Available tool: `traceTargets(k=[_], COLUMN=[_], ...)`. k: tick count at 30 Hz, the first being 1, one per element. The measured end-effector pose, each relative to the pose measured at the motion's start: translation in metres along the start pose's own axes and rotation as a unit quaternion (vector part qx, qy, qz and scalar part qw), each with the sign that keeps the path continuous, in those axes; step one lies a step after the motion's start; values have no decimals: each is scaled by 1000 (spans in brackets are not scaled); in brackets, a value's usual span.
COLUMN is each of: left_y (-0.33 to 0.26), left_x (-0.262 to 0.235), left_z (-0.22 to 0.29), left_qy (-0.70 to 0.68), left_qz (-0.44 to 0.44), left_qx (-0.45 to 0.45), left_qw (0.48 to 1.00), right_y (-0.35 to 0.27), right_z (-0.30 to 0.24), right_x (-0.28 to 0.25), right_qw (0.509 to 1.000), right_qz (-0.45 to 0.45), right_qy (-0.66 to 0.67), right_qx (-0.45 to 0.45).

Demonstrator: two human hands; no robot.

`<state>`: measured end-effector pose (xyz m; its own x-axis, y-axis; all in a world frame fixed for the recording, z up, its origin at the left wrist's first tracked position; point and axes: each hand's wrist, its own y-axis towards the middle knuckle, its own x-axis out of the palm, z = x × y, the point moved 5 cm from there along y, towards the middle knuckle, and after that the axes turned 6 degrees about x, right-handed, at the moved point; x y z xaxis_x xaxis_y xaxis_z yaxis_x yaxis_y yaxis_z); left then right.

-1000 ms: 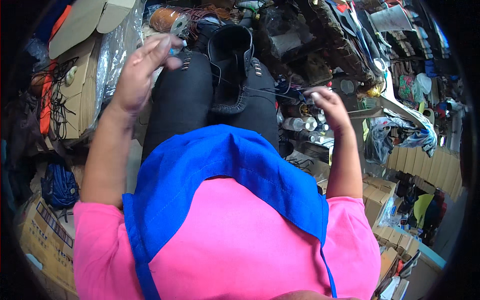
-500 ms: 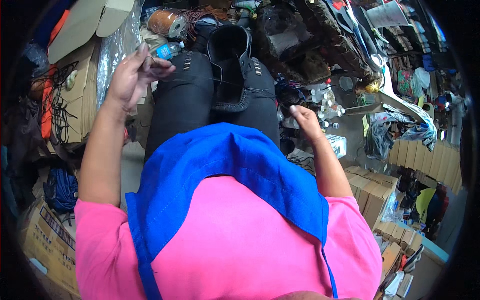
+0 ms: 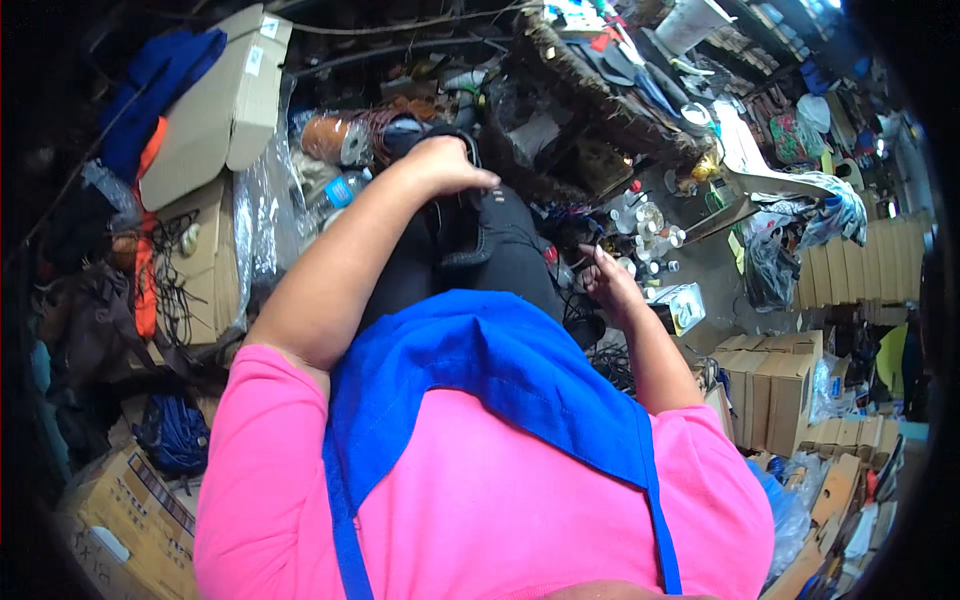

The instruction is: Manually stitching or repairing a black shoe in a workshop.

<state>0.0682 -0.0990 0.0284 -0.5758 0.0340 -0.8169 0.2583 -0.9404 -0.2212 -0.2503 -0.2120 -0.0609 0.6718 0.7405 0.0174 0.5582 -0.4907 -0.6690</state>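
Note:
A black shoe [image 3: 464, 245] with stitching along its edge rests between my dark-trousered thighs. My left hand [image 3: 452, 165] reaches across over the upper part of the shoe. Its thumb sticks out to the right; the other fingers are hidden behind the hand, so its grip does not show. Off to the right of my thigh, my right hand [image 3: 612, 283] hangs apart from the shoe with its fingers stretched out and spread. I see nothing held in it. A blue apron [image 3: 480, 325] covers my lap below the shoe.
At the left lean cardboard sheets [image 3: 215, 110] and clear plastic wrap [image 3: 262, 230]. A brown thread spool [image 3: 335, 138] and a blue-labelled bottle [image 3: 345, 188] are beyond my left forearm. Several small bottles [image 3: 645, 225] stand right of my knees. Cardboard boxes [image 3: 770, 385] are stacked at the right.
My left hand has swung from the far left across to the shoe. My right hand's fingers have spread from a pinch. A thin thread seen across the shoe earlier no longer shows clearly.

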Motion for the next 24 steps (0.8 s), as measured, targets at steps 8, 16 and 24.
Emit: traceTargets(k=[8, 16, 24], left_y=[-14, -11, -6], left_x=[46, 41, 59], left_z=[-4, -7, -21], left_qy=[-486, -175, -289], left_qz=[-70, -72, 56], left_qx=[101, 127, 146], left_qw=[865, 974, 944], right_y=[7, -29, -8], right_z=[-31, -120, -108], right_x=[-29, 141, 160], right_qw=[889, 747, 720], right_qz=[221, -50, -127], right_qy=[-284, -593, -592], right_qx=[-282, -297, -339])
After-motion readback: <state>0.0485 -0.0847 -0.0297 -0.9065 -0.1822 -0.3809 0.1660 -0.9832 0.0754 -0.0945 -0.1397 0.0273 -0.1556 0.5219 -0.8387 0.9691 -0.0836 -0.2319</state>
